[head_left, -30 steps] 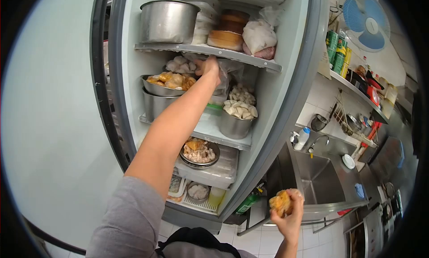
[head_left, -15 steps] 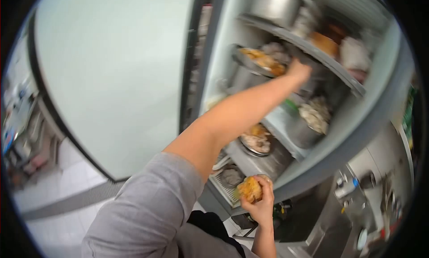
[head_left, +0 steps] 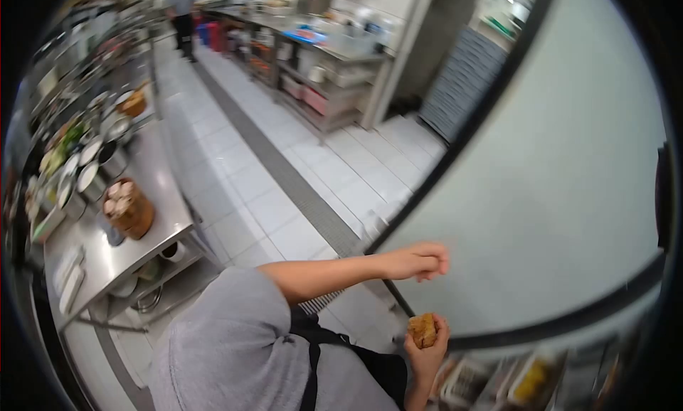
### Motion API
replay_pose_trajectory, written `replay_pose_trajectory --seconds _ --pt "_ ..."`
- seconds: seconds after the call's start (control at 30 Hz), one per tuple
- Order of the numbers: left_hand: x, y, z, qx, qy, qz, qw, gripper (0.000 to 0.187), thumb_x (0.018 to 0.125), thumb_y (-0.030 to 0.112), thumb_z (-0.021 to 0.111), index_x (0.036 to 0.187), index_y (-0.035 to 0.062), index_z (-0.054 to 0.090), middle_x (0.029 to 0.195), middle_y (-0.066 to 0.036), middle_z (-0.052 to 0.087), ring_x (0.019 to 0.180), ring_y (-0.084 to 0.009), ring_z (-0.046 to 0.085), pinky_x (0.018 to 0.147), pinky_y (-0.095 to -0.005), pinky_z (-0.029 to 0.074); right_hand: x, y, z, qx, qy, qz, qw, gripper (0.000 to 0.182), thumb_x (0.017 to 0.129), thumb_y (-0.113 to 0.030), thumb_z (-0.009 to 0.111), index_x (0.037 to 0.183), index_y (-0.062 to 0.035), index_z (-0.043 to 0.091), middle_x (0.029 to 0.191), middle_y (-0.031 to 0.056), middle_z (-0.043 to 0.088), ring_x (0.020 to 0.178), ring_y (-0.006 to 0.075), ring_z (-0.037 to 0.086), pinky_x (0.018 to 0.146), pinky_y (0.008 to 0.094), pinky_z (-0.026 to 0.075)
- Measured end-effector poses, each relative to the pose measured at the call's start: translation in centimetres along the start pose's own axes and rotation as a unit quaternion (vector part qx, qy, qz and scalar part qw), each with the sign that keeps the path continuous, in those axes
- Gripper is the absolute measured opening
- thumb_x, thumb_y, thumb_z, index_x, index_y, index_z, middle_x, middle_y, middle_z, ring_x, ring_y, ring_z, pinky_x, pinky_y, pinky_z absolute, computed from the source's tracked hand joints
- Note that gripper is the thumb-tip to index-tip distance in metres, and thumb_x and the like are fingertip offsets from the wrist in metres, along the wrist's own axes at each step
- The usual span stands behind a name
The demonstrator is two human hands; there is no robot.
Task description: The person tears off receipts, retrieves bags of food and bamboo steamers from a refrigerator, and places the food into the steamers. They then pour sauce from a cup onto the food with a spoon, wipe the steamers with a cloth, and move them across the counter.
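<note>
A golden-brown, crusty piece of food (head_left: 422,330), like something fried, sits in my right hand (head_left: 431,350), the thumb and fingers wrapped round its sides. My left hand (head_left: 421,260) is stretched across in front of me, fingers curled in and nothing showing in them. It overlaps the lower left part of a large pale door panel (head_left: 541,190) with a dark frame. Below the panel and right of my right hand are blurred containers, one of them with yellow food (head_left: 532,382).
On the left a steel table (head_left: 167,219) bears a round wooden container (head_left: 130,210) of pale pieces and several metal pots (head_left: 92,180). A drain channel (head_left: 277,162) runs along the tiled floor. Far back stands a person (head_left: 183,23) beside a steel counter (head_left: 341,52).
My view has swung left, from the open fridge shelves to the aisle. My left hand has come out from the shelves. My right hand still holds the golden-brown piece.
</note>
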State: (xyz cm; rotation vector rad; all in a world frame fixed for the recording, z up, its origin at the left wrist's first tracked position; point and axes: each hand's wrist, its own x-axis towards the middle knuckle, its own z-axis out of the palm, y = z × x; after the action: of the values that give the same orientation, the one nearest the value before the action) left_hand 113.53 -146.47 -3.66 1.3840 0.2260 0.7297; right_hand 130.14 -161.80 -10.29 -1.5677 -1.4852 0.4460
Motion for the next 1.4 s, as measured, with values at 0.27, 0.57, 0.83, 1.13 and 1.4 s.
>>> replay_pose_trajectory --seconds 0.27,0.57,0.83,1.13,1.4 --pt "-17.6 2.1 -18.8 0.074 0.429 -0.092 0.895 0.01 0.078 0.012 0.046 0.084 0.0057 0.052 0.069 0.0 0.048 0.061 -0.0069 0.043 0.055 -0.0204 0.038 16.0 -7.6 21.3 0.101 -0.2 -0.223 0.949 0.053 0.053 -0.006 0.067 0.102 -0.0021 0.047 0.097 0.0153 0.048 0.091 0.0311 0.046 0.082 0.0375 0.038" --pt "-25.6 5.5 -28.3 0.068 0.581 -0.055 0.809 0.01 0.079 0.012 0.046 0.086 0.0054 0.051 0.072 0.0 0.048 0.061 -0.0066 0.043 0.057 -0.0197 0.038 25.9 -11.6 43.9 0.292 -0.456 -0.079 0.837 0.051 0.063 0.005 0.06 0.11 -0.0026 0.042 0.096 0.0068 0.047 0.082 0.0138 0.049 0.07 0.025 0.044" --pt "-33.1 6.1 -38.1 0.045 0.774 -0.034 0.63 0.006 0.08 0.009 0.047 0.083 0.0069 0.052 0.071 0.001 0.048 0.063 -0.0069 0.044 0.059 -0.0196 0.039 37.8 -17.7 60.5 0.264 -0.535 -0.071 0.8 0.052 0.063 0.003 0.062 0.111 -0.0009 0.041 0.099 0.0099 0.049 0.088 0.0168 0.05 0.077 0.0272 0.043" --pt "-36.6 10.8 -47.0 0.061 0.875 0.049 0.478 0.007 0.082 0.009 0.048 0.085 0.0052 0.053 0.073 0.0 0.05 0.065 -0.0066 0.046 0.06 -0.0203 0.04 42.0 -36.9 87.0 0.201 -0.699 -0.239 0.644 0.048 0.063 -0.008 0.066 0.107 -0.0028 0.048 0.096 0.0085 0.053 0.086 0.015 0.052 0.071 0.026 0.044" --pt "-47.2 12.4 -54.7 0.044 0.938 0.118 0.323 0.008 0.082 0.008 0.047 0.083 0.0034 0.053 0.072 0.0 0.05 0.067 -0.0064 0.046 0.06 -0.02 0.039 30.6 -60.9 108.0 0.234 -0.788 -0.247 0.513 0.051 0.062 -0.012 0.068 0.108 -0.0042 0.047 0.095 0.0083 0.054 0.084 0.0146 0.053 0.068 0.0259 0.045"
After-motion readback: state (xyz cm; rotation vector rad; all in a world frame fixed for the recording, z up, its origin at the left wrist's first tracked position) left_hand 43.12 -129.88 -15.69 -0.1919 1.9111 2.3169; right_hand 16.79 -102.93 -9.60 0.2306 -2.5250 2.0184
